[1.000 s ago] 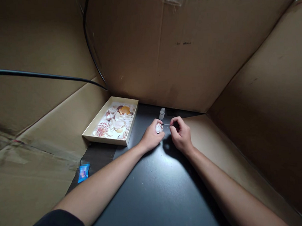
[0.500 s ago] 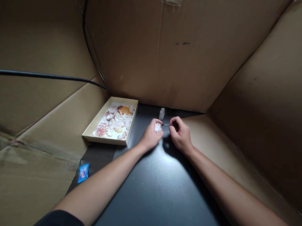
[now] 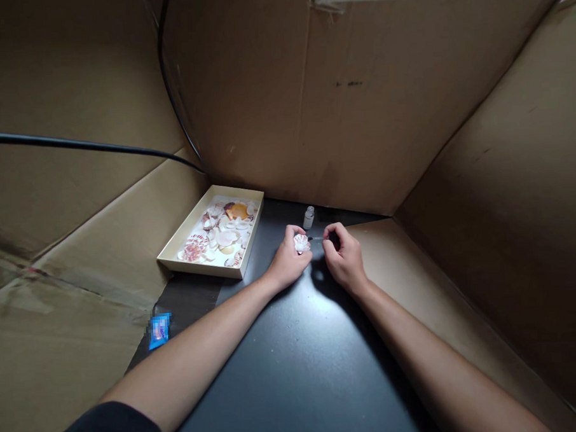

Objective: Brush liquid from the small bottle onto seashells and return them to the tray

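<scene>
A white scallop shell with reddish streaks (image 3: pixel 301 243) is gripped between the thumb and fingers of my left hand (image 3: pixel 290 260), its ribbed side showing. My right hand (image 3: pixel 343 255) is closed in a pinch on a small applicator brush (image 3: pixel 317 239), whose thin pale stem points left. The brush's dark tip is at the shell's right edge; whether it touches cannot be made out. My right fingers hide the brush's other end. Just beyond both hands, a small clear glass bottle (image 3: pixel 308 219) with a whitish label stands upright on the dark table (image 3: pixel 294 356).
At the left, a cream shallow box (image 3: pixel 202 269) holds several shells of mixed colours. A blue packet (image 3: pixel 160 330) lies near my left forearm. Cardboard walls (image 3: pixel 283 114) enclose the table, and a black cable (image 3: pixel 84 144) runs along the left side.
The shell has turned slightly in my left hand, and its fingers have shifted a little left. My right hand and the brush hold almost the same place.
</scene>
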The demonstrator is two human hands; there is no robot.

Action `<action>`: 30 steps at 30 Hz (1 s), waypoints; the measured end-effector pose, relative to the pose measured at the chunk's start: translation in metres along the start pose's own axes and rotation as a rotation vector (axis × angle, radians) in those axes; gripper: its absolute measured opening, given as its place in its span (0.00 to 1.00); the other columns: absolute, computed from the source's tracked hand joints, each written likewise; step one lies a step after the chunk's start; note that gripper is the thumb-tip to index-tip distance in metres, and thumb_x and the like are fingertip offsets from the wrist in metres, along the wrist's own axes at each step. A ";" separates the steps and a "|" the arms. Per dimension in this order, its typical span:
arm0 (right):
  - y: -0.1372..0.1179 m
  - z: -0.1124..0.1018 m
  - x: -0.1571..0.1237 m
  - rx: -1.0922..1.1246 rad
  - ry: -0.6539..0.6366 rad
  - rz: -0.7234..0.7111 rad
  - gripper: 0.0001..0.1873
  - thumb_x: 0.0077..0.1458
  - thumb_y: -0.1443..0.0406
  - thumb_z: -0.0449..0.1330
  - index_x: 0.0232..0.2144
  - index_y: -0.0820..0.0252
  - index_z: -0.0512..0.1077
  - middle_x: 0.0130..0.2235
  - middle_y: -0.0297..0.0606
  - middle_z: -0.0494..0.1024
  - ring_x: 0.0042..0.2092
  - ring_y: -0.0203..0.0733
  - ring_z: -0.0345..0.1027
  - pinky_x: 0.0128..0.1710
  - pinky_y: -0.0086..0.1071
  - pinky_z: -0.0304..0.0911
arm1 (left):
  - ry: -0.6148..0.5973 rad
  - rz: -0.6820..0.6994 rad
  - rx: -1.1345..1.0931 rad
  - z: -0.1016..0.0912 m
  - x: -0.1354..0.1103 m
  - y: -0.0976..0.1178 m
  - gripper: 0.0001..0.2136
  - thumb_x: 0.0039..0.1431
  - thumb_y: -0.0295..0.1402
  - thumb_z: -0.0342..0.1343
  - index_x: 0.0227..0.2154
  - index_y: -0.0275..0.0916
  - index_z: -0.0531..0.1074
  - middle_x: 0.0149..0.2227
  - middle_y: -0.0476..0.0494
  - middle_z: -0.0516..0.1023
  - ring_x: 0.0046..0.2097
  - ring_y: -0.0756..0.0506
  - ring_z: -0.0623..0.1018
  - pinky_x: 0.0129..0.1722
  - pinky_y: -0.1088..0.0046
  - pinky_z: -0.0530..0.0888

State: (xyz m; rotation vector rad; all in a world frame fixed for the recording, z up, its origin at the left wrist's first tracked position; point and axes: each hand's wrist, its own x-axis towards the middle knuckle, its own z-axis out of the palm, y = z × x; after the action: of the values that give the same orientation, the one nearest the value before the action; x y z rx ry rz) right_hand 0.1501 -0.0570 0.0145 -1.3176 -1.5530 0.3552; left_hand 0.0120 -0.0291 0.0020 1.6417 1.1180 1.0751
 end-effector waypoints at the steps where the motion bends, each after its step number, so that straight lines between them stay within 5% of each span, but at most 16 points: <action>1: 0.000 0.000 0.000 0.008 -0.004 -0.015 0.04 0.50 0.69 0.52 0.30 0.57 0.65 0.26 0.29 0.65 0.26 0.35 0.55 0.29 0.28 0.53 | -0.011 0.023 -0.003 0.000 0.000 -0.001 0.18 0.46 0.22 0.53 0.41 0.40 0.60 0.31 0.53 0.67 0.31 0.52 0.68 0.34 0.76 0.65; 4: -0.001 0.000 -0.001 0.007 -0.081 -0.100 0.04 0.49 0.69 0.52 0.30 0.57 0.66 0.28 0.31 0.68 0.28 0.35 0.58 0.31 0.29 0.54 | -0.021 0.057 -0.013 0.001 0.001 -0.001 0.17 0.47 0.22 0.52 0.41 0.39 0.61 0.32 0.52 0.68 0.32 0.52 0.69 0.35 0.76 0.66; 8: 0.000 0.000 0.000 -0.013 -0.004 0.006 0.04 0.50 0.69 0.52 0.30 0.57 0.65 0.25 0.28 0.66 0.26 0.34 0.56 0.29 0.28 0.53 | -0.030 0.043 -0.007 0.000 0.002 0.002 0.17 0.47 0.21 0.51 0.43 0.38 0.63 0.32 0.52 0.69 0.30 0.53 0.68 0.32 0.78 0.65; 12: 0.000 0.000 0.001 -0.005 -0.058 -0.063 0.04 0.50 0.69 0.52 0.30 0.57 0.65 0.27 0.30 0.67 0.27 0.35 0.57 0.30 0.28 0.53 | -0.034 0.054 -0.060 0.001 0.002 0.003 0.17 0.49 0.22 0.51 0.44 0.37 0.64 0.36 0.49 0.70 0.33 0.53 0.70 0.35 0.78 0.67; 16: 0.000 -0.001 0.001 -0.023 0.015 0.035 0.03 0.50 0.68 0.52 0.30 0.57 0.64 0.25 0.28 0.65 0.25 0.34 0.55 0.28 0.28 0.53 | -0.041 0.019 -0.108 0.002 0.002 0.002 0.18 0.49 0.23 0.52 0.46 0.37 0.64 0.35 0.50 0.70 0.32 0.53 0.69 0.35 0.78 0.67; 30: 0.001 -0.001 0.001 0.062 -0.009 0.025 0.02 0.51 0.67 0.52 0.30 0.57 0.64 0.25 0.29 0.64 0.26 0.35 0.55 0.28 0.28 0.53 | 0.014 0.024 -0.059 -0.002 0.001 0.005 0.09 0.55 0.27 0.49 0.40 0.37 0.64 0.33 0.50 0.71 0.33 0.52 0.69 0.36 0.75 0.67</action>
State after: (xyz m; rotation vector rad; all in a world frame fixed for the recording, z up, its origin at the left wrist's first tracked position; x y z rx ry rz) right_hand 0.1519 -0.0560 0.0152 -1.2896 -1.5226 0.4224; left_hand 0.0117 -0.0291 0.0076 1.6073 1.0682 1.1256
